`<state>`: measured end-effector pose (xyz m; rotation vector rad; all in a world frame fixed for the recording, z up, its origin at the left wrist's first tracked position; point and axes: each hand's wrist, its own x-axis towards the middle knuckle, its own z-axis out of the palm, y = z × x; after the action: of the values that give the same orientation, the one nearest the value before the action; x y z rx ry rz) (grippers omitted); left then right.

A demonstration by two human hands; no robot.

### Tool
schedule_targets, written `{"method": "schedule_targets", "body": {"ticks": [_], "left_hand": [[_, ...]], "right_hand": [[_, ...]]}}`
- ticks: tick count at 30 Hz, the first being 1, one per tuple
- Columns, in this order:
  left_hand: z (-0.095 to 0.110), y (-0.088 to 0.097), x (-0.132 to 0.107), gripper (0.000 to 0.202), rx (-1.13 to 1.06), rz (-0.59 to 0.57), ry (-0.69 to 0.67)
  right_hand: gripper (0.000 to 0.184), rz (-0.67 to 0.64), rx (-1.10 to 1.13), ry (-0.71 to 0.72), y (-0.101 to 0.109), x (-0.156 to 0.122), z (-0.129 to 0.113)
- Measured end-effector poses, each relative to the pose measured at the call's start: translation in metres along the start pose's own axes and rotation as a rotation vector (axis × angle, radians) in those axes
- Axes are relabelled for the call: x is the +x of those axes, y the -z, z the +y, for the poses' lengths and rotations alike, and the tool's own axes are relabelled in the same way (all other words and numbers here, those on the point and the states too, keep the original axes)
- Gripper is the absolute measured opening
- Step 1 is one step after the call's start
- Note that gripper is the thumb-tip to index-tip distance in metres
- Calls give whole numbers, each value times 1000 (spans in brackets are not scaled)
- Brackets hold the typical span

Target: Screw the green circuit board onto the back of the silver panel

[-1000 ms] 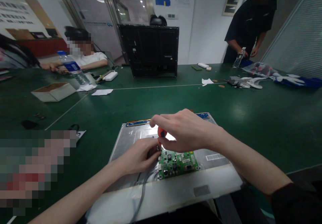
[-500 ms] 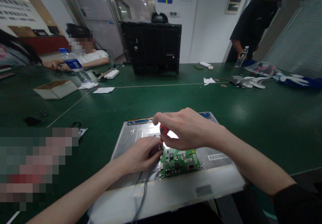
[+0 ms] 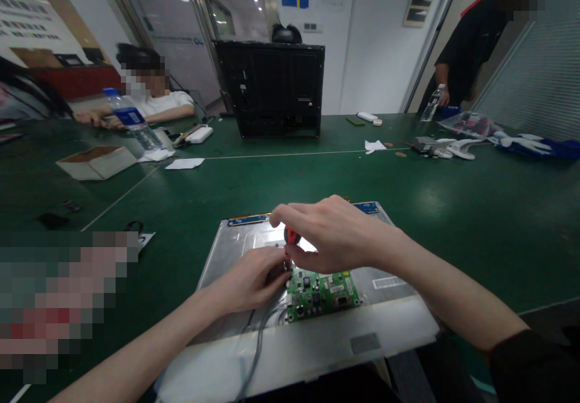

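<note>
My right hand (image 3: 330,234) is closed around the red and black handle of a screwdriver (image 3: 292,235), which stands roughly upright. Below it, my left hand (image 3: 251,279) pinches at the screwdriver's lower end, its thumb and forefinger tips around the shaft. The tip itself is hidden by the fingers. Both hands are at the upper left corner of a green circuit board (image 3: 324,294). That board lies on the silvery metal back of a flat display panel (image 3: 378,270). A grey cable (image 3: 258,351) runs from beside the board toward me, and blue strips (image 3: 249,220) line the panel's far edge.
The panel rests at the near edge of a green table (image 3: 453,209). A black monitor housing (image 3: 276,89) stands beyond. On the left are an open box (image 3: 97,164) and a water bottle (image 3: 133,122); white gloves (image 3: 453,148) lie right. Two people are across the table.
The screwdriver handle has turned slightly in my right fingers, showing more red and black. My left hand keeps its pinch. The person at the far right has leaned and shifted rightward with a bottle.
</note>
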<state>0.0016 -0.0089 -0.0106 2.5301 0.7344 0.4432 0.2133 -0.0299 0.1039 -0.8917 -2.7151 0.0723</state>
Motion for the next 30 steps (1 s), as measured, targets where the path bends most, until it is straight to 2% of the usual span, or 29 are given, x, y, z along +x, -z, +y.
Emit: {"method": "schedule_targets", "body": {"ticks": [10, 15, 23, 30], "left_hand": [[2, 3, 1, 11, 21, -4, 1], [0, 2, 2, 10, 22, 6, -14], [0, 3, 0, 11, 47, -31, -12], [0, 2, 1, 9, 36, -19, -9]], "right_hand": [[21, 10, -27, 25, -1, 0, 2], [31, 25, 0, 50, -2, -1, 1], [24, -24, -19, -27, 1, 1, 1], [29, -3, -2, 14, -1, 0, 0]]}}
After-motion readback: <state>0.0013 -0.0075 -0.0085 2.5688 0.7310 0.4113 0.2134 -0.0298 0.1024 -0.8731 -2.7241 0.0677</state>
